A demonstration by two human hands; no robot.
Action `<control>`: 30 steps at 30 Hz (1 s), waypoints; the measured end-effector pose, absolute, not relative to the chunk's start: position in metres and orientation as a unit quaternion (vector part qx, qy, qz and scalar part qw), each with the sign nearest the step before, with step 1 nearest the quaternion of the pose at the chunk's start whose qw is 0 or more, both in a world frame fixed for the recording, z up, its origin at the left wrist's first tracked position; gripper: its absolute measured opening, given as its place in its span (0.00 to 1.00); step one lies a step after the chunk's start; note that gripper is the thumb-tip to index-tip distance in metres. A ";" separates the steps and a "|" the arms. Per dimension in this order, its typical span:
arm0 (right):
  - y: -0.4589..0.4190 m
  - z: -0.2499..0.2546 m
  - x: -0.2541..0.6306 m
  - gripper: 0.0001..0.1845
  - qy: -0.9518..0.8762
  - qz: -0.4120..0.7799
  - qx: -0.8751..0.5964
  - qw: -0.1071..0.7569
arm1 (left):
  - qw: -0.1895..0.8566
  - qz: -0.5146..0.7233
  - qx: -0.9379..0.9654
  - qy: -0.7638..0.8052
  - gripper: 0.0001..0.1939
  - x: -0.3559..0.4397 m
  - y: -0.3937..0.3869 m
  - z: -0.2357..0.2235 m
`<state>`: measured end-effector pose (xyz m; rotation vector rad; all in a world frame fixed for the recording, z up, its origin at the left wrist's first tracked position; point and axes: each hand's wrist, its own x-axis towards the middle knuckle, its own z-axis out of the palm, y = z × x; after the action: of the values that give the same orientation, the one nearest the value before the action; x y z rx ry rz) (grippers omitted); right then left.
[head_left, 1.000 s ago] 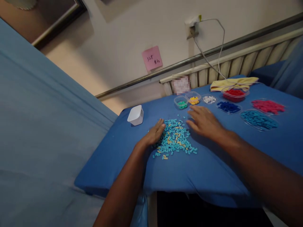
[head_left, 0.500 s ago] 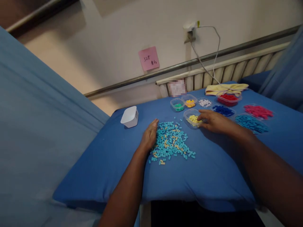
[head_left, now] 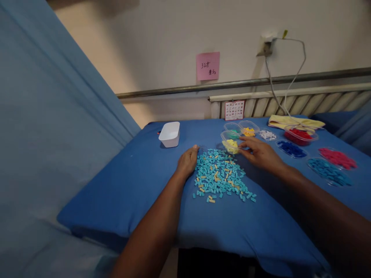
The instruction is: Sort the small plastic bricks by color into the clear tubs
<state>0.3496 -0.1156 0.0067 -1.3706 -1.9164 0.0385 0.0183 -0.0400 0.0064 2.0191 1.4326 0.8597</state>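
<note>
A heap of small turquoise pieces mixed with a few orange ones point(head_left: 220, 175) lies on the blue-covered table point(head_left: 139, 185). My left hand point(head_left: 188, 160) rests on its edge against the heap's left side, fingers curled loosely and holding nothing. My right hand point(head_left: 259, 153) grips a clear tub of pale yellow pieces point(head_left: 230, 141), tilted, just beyond the heap's far edge.
A white tub point(head_left: 170, 134) stands at the back left. Clear tubs of green point(head_left: 232, 129), orange point(head_left: 249, 128), white point(head_left: 267, 134), red point(head_left: 300, 135), dark blue point(head_left: 291, 148), pink point(head_left: 337, 158) and turquoise point(head_left: 329, 172) pieces line the right. A yellow cloth point(head_left: 295, 122) and a cable lie behind.
My right hand left the heap, took hold of the tub of yellow pieces and drew it in towards the heap, tilting it. The left hand stayed at the heap's left side. The view swung left.
</note>
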 end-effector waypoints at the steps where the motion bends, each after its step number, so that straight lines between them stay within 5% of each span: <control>1: -0.103 0.011 0.340 0.13 -0.755 0.010 -0.541 0.372 | 0.256 0.311 0.749 0.525 0.39 0.018 -0.040 0.006; 10: 0.004 0.024 0.269 0.16 -0.736 0.017 -0.620 0.272 | 0.266 0.331 0.745 0.514 0.37 0.014 -0.042 0.004; 14: -0.010 0.003 0.269 0.28 -0.727 0.020 -0.635 0.260 | 0.254 0.317 0.748 0.526 0.37 0.015 -0.045 0.004; 21: -0.071 -0.025 0.284 0.28 -0.757 0.076 -0.605 0.236 | 0.228 0.227 0.838 0.441 0.31 0.024 -0.051 0.008; 30: -0.062 0.049 0.220 0.26 -0.823 0.108 -0.491 0.263 | 0.274 0.395 0.689 0.542 0.32 0.030 -0.046 0.003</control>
<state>0.2199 -0.0616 0.0485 -1.3273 -2.2265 0.2912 0.0297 -0.0459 0.0028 1.8539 1.4574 1.0628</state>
